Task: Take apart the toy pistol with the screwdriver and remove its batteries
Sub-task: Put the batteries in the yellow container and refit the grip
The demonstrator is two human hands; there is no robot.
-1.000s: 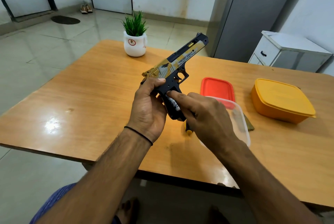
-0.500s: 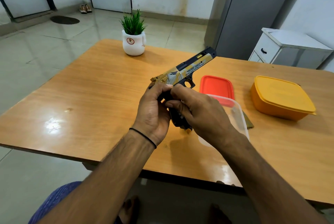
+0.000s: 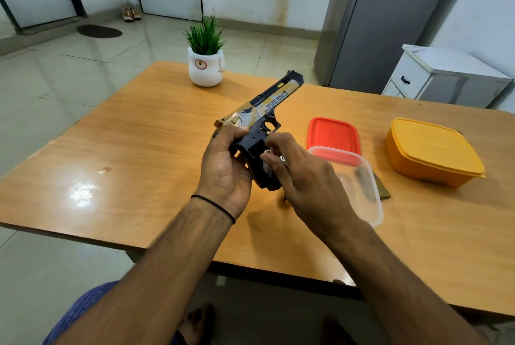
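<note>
The toy pistol [image 3: 262, 110], gold slide over a black frame, is held above the table with its muzzle pointing up and to the right. My left hand [image 3: 223, 169] grips the back of its handle from the left. My right hand [image 3: 303, 177] has its fingers curled against the right side of the handle, pinching at a small pale piece there. A dark recess shows in the handle's side. A yellow and black tool tip [image 3: 284, 199], probably the screwdriver, peeks out on the table under my right hand.
A clear plastic box [image 3: 370, 205] sits right of my hands, with a blurred dark thing inside. Behind it lies a red lid [image 3: 331, 132], and an orange lidded box [image 3: 432, 152] stands further right. A potted plant [image 3: 206, 66] is at the table's far edge.
The pistol dipped and came back up, tilted more steeply. My right hand slid from over the handle to its right side, and the handle's patterned side now shows a dark recess.
</note>
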